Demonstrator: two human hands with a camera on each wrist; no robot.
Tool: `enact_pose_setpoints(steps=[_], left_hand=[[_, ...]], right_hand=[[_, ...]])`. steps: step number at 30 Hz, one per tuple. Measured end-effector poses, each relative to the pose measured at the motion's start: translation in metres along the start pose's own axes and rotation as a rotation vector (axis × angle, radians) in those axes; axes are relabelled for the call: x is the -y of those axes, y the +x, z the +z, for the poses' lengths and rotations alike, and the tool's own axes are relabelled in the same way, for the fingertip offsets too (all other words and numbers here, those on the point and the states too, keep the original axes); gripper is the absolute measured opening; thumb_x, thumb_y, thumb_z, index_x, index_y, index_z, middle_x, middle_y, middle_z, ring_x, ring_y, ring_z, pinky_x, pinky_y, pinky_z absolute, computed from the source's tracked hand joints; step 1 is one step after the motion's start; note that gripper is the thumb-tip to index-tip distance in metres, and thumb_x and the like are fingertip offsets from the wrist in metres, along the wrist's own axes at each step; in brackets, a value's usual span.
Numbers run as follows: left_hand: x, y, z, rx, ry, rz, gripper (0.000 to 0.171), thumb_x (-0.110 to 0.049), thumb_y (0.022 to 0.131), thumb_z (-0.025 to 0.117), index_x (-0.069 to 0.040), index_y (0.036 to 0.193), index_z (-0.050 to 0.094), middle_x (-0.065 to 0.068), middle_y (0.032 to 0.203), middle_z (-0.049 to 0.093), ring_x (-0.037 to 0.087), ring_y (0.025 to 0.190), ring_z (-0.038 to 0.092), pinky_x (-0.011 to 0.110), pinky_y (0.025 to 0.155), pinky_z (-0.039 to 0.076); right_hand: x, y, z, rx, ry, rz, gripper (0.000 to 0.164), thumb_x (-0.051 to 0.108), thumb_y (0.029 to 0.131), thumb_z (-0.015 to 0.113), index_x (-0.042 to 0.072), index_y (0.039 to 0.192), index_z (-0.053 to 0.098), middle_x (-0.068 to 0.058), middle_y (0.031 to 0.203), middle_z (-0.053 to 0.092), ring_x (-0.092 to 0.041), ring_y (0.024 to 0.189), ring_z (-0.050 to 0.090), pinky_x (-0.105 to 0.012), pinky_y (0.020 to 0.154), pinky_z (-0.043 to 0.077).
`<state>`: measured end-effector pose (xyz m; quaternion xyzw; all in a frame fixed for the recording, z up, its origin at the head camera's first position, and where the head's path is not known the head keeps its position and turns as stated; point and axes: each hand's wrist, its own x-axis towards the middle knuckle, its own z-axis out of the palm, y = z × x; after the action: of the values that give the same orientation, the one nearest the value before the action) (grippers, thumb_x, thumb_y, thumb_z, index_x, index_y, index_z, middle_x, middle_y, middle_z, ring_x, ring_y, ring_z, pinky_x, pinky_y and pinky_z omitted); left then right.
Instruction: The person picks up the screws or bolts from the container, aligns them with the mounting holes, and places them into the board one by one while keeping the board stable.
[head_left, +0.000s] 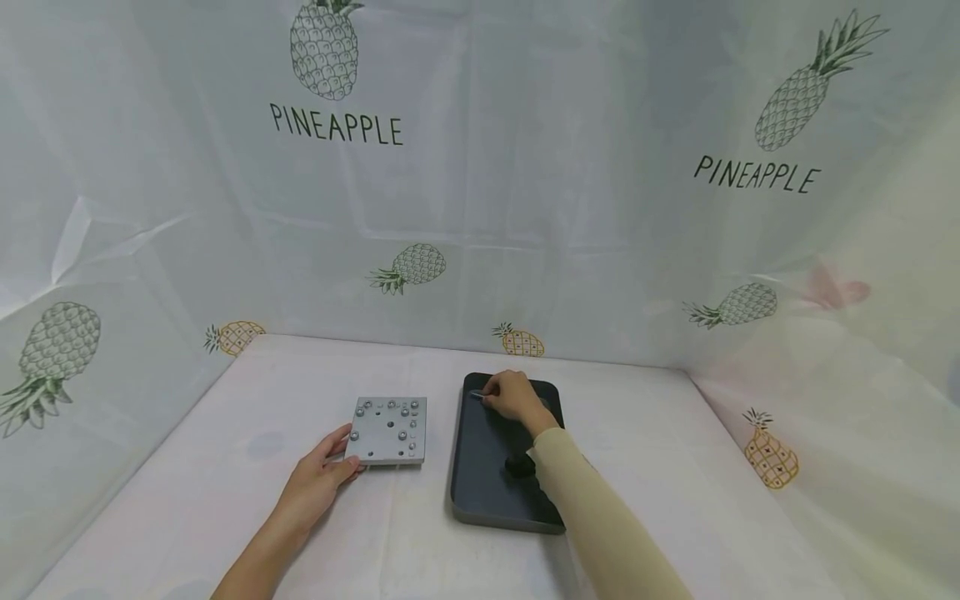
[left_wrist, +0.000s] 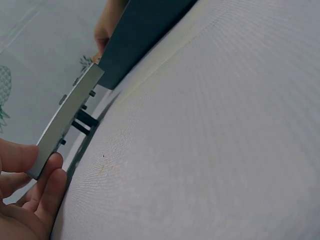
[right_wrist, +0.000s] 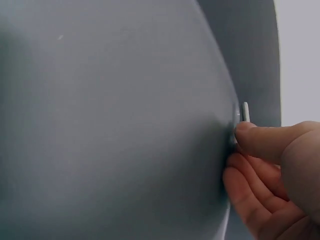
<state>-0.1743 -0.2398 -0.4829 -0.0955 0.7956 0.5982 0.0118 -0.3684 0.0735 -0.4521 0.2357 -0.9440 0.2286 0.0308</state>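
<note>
A square metal plate [head_left: 388, 429] with several screws in its face is held at its left edge by my left hand [head_left: 318, 479]. In the left wrist view the plate [left_wrist: 67, 120] appears edge-on, thumb on one face and fingers on the other, with screw ends and dark posts jutting from its underside. My right hand [head_left: 517, 400] is at the far left part of a dark grey tray [head_left: 480, 500]. Thumb and fingers there pinch a small thin metal piece [right_wrist: 245, 111]; its kind is hidden by the fingertips.
A small black object [head_left: 519, 465] lies in the tray, partly covered by the right sleeve. White cloth covers the table [head_left: 420, 550]. Behind it hangs a pale curtain [head_left: 525, 208] printed with pineapples. The tray stands to the right of the plate, with a gap between them.
</note>
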Motion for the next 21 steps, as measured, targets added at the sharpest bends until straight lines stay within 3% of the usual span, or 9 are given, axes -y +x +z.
enact_pose_setpoints(steps=[5,17,21], left_hand=[[0.000,0.000,0.001,0.002,-0.002,0.002,0.066,-0.018,0.108,0.060,-0.013,0.168,0.031,0.023,0.162,0.042,0.026,0.128,0.065,0.055,0.120,0.040],[-0.002,-0.001,0.001,0.000,0.012,0.008,0.065,-0.018,0.108,0.060,-0.013,0.167,0.032,0.023,0.160,0.044,0.023,0.125,0.066,0.036,0.110,0.052],[-0.002,-0.002,0.001,0.000,0.017,0.001,0.066,-0.019,0.109,0.060,-0.013,0.168,0.032,0.022,0.161,0.043,0.024,0.126,0.066,0.042,0.114,0.048]], right_hand=[[0.002,-0.001,-0.006,-0.001,0.042,0.009,0.005,0.010,0.095,0.079,0.007,0.098,0.080,-0.002,0.090,0.076,-0.013,0.080,0.066,-0.036,0.080,0.058],[0.014,-0.007,-0.019,-0.009,0.140,-0.019,0.010,0.004,0.096,0.077,0.006,0.104,0.082,-0.004,0.094,0.080,-0.015,0.084,0.072,-0.036,0.081,0.061],[0.020,-0.009,-0.020,-0.040,0.170,-0.036,0.011,0.007,0.096,0.077,0.007,0.105,0.083,-0.004,0.097,0.081,-0.017,0.089,0.074,-0.037,0.083,0.061]])
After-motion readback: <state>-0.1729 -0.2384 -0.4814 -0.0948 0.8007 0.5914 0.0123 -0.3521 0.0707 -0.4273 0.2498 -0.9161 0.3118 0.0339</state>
